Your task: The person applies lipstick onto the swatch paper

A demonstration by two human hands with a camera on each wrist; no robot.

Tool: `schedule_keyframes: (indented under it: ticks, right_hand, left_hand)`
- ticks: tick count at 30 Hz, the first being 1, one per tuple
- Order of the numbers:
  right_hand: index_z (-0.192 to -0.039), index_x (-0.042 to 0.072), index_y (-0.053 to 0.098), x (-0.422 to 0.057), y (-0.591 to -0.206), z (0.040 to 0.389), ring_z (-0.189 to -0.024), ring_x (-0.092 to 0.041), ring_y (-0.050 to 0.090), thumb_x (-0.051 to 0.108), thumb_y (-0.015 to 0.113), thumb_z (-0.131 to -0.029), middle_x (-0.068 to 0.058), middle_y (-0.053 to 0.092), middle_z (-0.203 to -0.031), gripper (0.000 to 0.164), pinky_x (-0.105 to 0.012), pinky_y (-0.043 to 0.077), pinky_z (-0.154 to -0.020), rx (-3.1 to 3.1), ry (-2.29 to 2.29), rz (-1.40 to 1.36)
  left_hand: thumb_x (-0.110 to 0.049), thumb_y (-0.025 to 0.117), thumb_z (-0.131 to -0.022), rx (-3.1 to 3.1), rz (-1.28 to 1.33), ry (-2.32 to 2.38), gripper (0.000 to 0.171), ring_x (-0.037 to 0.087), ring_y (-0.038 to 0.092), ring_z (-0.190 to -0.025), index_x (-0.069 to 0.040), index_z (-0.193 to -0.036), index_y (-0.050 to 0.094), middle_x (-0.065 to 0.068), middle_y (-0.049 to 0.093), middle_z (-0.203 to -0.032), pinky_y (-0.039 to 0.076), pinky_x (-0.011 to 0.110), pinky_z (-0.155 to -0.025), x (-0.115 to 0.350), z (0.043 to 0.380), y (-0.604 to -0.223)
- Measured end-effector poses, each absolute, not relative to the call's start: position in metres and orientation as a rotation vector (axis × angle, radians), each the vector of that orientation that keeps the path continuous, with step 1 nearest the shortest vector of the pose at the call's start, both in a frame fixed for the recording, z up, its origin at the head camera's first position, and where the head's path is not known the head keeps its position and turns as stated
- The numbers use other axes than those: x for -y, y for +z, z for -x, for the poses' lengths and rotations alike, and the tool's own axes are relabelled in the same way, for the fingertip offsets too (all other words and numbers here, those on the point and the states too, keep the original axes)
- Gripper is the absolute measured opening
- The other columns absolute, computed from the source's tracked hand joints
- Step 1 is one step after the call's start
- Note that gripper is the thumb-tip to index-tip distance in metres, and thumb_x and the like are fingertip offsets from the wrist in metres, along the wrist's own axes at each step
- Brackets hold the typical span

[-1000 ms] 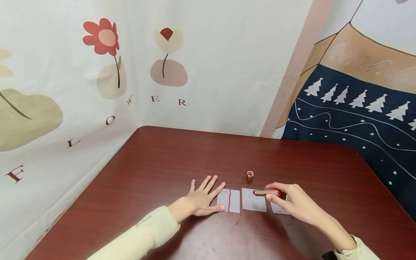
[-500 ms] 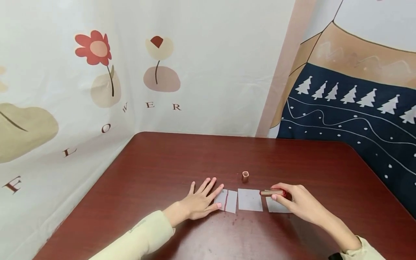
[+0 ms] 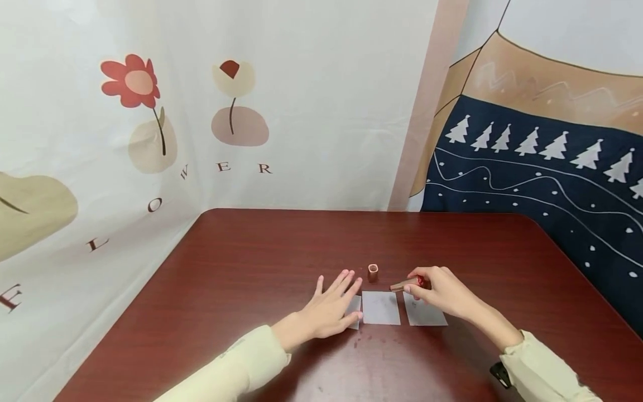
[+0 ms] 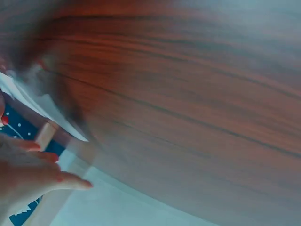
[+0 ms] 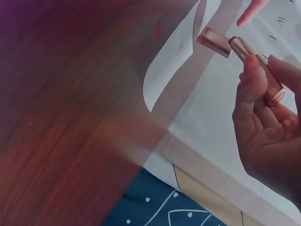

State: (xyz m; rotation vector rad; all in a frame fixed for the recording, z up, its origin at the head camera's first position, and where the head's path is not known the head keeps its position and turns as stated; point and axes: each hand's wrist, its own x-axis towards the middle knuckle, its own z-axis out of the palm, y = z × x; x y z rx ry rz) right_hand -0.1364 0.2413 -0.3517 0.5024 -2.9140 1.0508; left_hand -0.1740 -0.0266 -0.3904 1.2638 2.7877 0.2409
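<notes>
My right hand (image 3: 442, 291) pinches a rose-gold lipstick (image 3: 404, 285) between thumb and fingers, its tip pointing left near the back right corner of the middle paper square (image 3: 380, 307). In the right wrist view, the lipstick (image 5: 258, 68) shows a dark red tip. My left hand (image 3: 329, 307) lies with fingers spread over the left paper square (image 3: 355, 312), hiding most of it. Beneath the right hand is a third paper square (image 3: 427, 314), with faint marks on it. The lipstick cap (image 3: 373, 272) stands upright behind the middle square, open end up.
A dark red-brown wooden table (image 3: 281, 245) carries everything. White printed cloth (image 3: 321, 111) hangs behind and at the left, with navy tree-patterned cloth (image 3: 532, 178) at the back right. Small smudges dot the table in front of the papers.
My left hand has shifted right, covering the red line on the left square. My right hand has lifted the lipstick back and away from the squares. The head view has turned slightly right.
</notes>
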Motion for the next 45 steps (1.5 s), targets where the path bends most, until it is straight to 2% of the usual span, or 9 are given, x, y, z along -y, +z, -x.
schedule_keyframes:
  ticks: [4,14,20,23,27,30,45]
  right_hand:
    - [-0.095,0.001,0.067,-0.234,-0.354,0.145,-0.052,-0.005,0.046,0.016,0.07,-0.083,0.008,0.054,-0.06,0.019,-0.022,0.037,-0.044,2.896,0.997,-0.496]
    - [-0.08,0.006,0.068,-0.217,-0.363,0.155,-0.049,-0.004,0.042,0.012,0.074,-0.077,0.01,0.053,-0.058,0.009,-0.021,0.036,-0.043,2.848,0.914,-0.487]
    - [-0.083,0.005,0.068,-0.216,-0.369,0.155,-0.047,-0.003,0.04,0.011,0.073,-0.079,0.01,0.05,-0.057,0.009,-0.021,0.034,-0.042,2.854,0.917,-0.491]
    - [-0.084,0.004,0.068,-0.216,-0.37,0.156,-0.047,-0.004,0.039,0.012,0.073,-0.079,0.01,0.05,-0.057,0.01,-0.021,0.033,-0.042,2.858,0.911,-0.487]
    - [-0.085,0.005,0.068,-0.216,-0.373,0.156,-0.047,-0.004,0.038,0.014,0.073,-0.079,0.01,0.048,-0.057,0.012,-0.021,0.032,-0.041,2.855,0.894,-0.482]
    - [-0.085,0.005,0.068,-0.216,-0.375,0.157,-0.046,-0.004,0.038,0.015,0.073,-0.079,0.011,0.048,-0.056,0.012,-0.021,0.032,-0.041,2.848,0.89,-0.479]
    - [-0.085,0.005,0.068,-0.215,-0.378,0.157,-0.048,-0.003,0.039,0.015,0.074,-0.078,0.012,0.049,-0.057,0.013,-0.021,0.034,-0.042,2.828,0.848,-0.467]
  left_hand:
    - [-0.049,0.041,-0.095,-2.757,-1.203,0.209,0.063,0.022,0.01,-0.14,-0.015,-0.147,0.03,0.008,0.018,-0.153,0.012,0.064,-0.101,0.017,0.173,-0.392]
    - [-0.05,0.043,-0.094,-2.776,-1.214,0.119,0.058,0.023,0.02,-0.138,-0.022,-0.145,0.036,0.005,0.027,-0.15,0.017,0.066,-0.099,0.011,0.169,-0.397]
    - [-0.054,0.039,-0.094,-2.771,-1.221,0.133,0.057,0.023,0.019,-0.139,-0.026,-0.144,0.037,0.004,0.03,-0.149,0.013,0.066,-0.1,0.011,0.171,-0.4]
    - [-0.05,0.037,-0.096,-2.801,-1.215,0.145,0.051,0.025,0.018,-0.139,-0.028,-0.142,0.041,0.001,0.034,-0.147,0.013,0.066,-0.1,0.011,0.173,-0.402]
    - [-0.04,0.044,-0.097,-2.866,-1.246,0.099,0.042,0.027,0.019,-0.138,-0.03,-0.138,0.047,-0.001,0.04,-0.143,0.016,0.067,-0.099,0.01,0.175,-0.403]
    - [-0.036,0.048,-0.096,-2.89,-1.266,0.056,0.042,0.028,0.021,-0.138,-0.031,-0.137,0.048,-0.002,0.042,-0.142,0.018,0.067,-0.098,0.009,0.175,-0.404]
    - [-0.038,0.051,-0.094,-2.901,-1.235,0.081,0.041,0.029,0.025,-0.136,-0.034,-0.135,0.05,-0.005,0.044,-0.141,0.017,0.067,-0.098,0.008,0.178,-0.404]
